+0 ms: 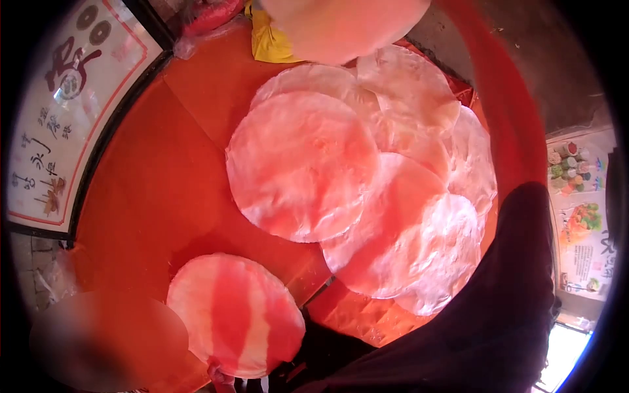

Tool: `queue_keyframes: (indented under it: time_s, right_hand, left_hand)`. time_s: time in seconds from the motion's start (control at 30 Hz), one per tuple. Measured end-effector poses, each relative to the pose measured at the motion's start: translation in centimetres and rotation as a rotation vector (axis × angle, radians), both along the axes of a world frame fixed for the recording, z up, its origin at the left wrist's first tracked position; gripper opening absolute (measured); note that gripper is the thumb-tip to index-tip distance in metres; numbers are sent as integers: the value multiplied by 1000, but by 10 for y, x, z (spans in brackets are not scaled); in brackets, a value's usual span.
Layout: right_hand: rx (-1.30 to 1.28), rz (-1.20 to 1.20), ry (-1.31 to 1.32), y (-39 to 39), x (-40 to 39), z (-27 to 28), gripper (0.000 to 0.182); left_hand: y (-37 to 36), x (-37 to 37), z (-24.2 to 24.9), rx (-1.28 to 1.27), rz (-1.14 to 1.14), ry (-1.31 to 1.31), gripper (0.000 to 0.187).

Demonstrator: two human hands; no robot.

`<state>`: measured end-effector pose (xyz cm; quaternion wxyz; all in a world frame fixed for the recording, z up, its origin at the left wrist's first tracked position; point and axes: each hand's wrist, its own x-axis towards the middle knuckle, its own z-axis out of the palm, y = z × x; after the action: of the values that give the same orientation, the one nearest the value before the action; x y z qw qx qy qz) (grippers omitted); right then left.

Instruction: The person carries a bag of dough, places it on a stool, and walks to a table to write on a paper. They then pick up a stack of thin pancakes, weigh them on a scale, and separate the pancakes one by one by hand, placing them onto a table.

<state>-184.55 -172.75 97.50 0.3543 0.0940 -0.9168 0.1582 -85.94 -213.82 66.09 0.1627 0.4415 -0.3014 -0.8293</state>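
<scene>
Neither of my hands shows in the head view. Thin round flat sheets, like large dough rounds, lie overlapping on an orange-red surface; the fullest one [303, 167] is left of centre. A lower round [386, 226] overlaps a wrinkled, brightly lit one [439, 255]. At the top, another round sheet [347, 23] is cut off by the frame edge and looks nearer to me. Low in the view, a person's hand [219, 376] grips the bottom edge of a separate round sheet [232, 314], striped by light and shadow.
Yellow cloth [270, 40] borders the top sheet. A black-framed sign [72, 111] with writing stands at the left. Dark cloth [472, 314] fills the lower right, below a curved red strip [501, 92]. A food poster [582, 216] hangs on the right. A blurred oval [108, 340] covers the lower left.
</scene>
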Motion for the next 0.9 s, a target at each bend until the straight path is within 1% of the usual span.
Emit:
queue_keyframes:
  time_s: [0.03,0.07,0.1,0.13,0.2,0.23,0.27,0.3,0.33,0.37,0.4,0.43,0.47,0.5,0.53,0.57,0.6,0.63,0.7,0.73,0.77,0.8,0.87,0.9]
  right_hand:
    - [44,103,98,35,-17,-32,21]
    - [87,207,196,71,-30,-72,26]
    - [130,311,294,85,-34,-105,35]
    - [73,96,-74,78,-11,-129,35]
    - [90,-94,-312,58,81,-165,44]
    - [54,292,-36,58,121,-187,46]
    - [36,107,-181,58,174,-243,44]
    - [-150,162,-302,47,206,-254,44]
    - [-126,136,-413,24,256,-238,45]
    - [-243,146,-535,-1,303,-223,42]
    - [-244,233,-503,-20,340,-220,42]
    - [-272,308,-585,-40,374,-218,40]
    - [-318,406,-666,-62,411,-209,39]
    - [-363,516,-759,-85,447,-200,38]
    - [-388,616,-856,-105,481,-196,36]
    - [-417,712,-950,-125,515,-192,34]
    - [-499,835,-1054,-143,549,-189,32]
    - [-542,936,-1111,-160,583,-192,30]
    - [-431,1071,-1263,-196,648,-184,31]
    - [-403,1170,-1320,-211,674,-185,34]
    - [-376,1261,-1365,-227,700,-183,37]
    - [-410,1270,-1426,-241,725,-171,38]
    - [-335,1312,-1330,-254,755,-161,42]
    - [-234,1335,-1184,-258,763,-166,43]
  left_hand:
    - [3,0,1,-35,-4,-6,39]
    - [2,1,1,-41,4,-41,38]
    - [1,3,2,-48,11,-77,36]
    - [-2,4,-3,-25,30,-137,34]
    - [-15,8,-12,25,62,-261,29]
    - [-19,11,-17,52,81,-323,26]
    - [-20,18,-21,62,52,-270,24]
    - [-21,24,-24,73,23,-218,22]
    - [-21,28,-24,57,-57,-65,21]
    - [-19,36,-21,40,-128,79,19]
    - [-31,49,-29,137,-263,221,18]
    - [-43,64,-34,233,-393,349,17]
    - [-22,54,-22,60,-90,8,13]
    - [-18,54,-36,53,117,-217,13]
    - [-14,54,-28,23,168,-282,20]
    - [-9,43,-5,-28,106,-202,28]
    - [-5,31,16,-69,66,-150,37]
    - [0,18,38,-109,21,-94,45]
    - [13,-1,78,-183,-60,1,62]
    - [24,-22,101,-211,-119,95,65]
    - [26,-17,98,-296,-135,27,65]
    - [26,-15,95,-381,-159,-29,66]
    - [35,-33,111,-339,-152,5,65]
    - [38,-41,119,-315,-151,21,65]
